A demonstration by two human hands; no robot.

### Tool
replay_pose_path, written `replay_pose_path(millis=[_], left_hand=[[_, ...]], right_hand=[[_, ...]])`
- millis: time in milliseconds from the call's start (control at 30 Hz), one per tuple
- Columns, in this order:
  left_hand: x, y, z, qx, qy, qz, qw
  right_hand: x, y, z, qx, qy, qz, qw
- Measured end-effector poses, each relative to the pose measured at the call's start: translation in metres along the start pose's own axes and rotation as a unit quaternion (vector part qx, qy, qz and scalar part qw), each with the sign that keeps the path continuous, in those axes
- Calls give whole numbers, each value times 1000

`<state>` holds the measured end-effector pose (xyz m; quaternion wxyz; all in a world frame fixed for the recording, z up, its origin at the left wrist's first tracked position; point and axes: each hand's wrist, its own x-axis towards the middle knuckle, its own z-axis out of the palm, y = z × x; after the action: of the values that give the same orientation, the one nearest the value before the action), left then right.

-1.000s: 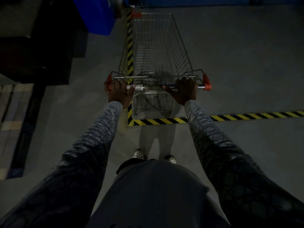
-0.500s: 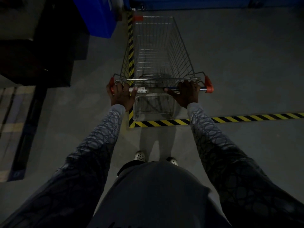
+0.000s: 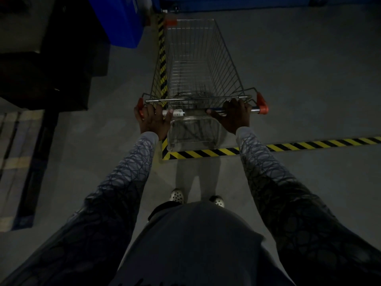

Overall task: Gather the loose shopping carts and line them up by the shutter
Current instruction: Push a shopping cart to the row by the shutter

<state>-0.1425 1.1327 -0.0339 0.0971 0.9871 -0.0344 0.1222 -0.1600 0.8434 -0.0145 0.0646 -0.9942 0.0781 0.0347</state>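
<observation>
An empty wire shopping cart (image 3: 198,65) with orange corner caps stands straight ahead of me on the dim concrete floor. My left hand (image 3: 153,118) grips the left end of its handle bar (image 3: 191,112). My right hand (image 3: 236,114) grips the bar near its right end. The cart's nose points at a blue shutter (image 3: 237,2) along the top edge of the view. The cart's left side runs along a yellow-and-black hazard stripe (image 3: 161,65).
A blue bin (image 3: 119,19) stands at the upper left beside dark stacked shapes (image 3: 45,75). A wooden pallet (image 3: 18,168) lies at the left. Another hazard stripe (image 3: 288,145) crosses the floor to the right, just behind the cart. My shoes (image 3: 177,196) stand behind that stripe.
The cart has rolled slightly forward toward the shutter, and I have stepped after it. Both hands keep their grip on the handle bar.
</observation>
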Motion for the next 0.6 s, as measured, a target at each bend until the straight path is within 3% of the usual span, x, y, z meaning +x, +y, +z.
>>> replay_pose_path(millis=[200, 433, 600], left_hand=[[-2, 0, 3, 5, 5, 1, 1000], [-6, 2, 1, 4, 94, 26, 995], [-6, -3, 8, 16, 70, 22, 997]], right_hand=[[-1, 2, 0, 0, 4, -4, 1000], [-1, 3, 2, 5, 3, 2, 1000], [-4, 2, 2, 11, 12, -1, 1000]])
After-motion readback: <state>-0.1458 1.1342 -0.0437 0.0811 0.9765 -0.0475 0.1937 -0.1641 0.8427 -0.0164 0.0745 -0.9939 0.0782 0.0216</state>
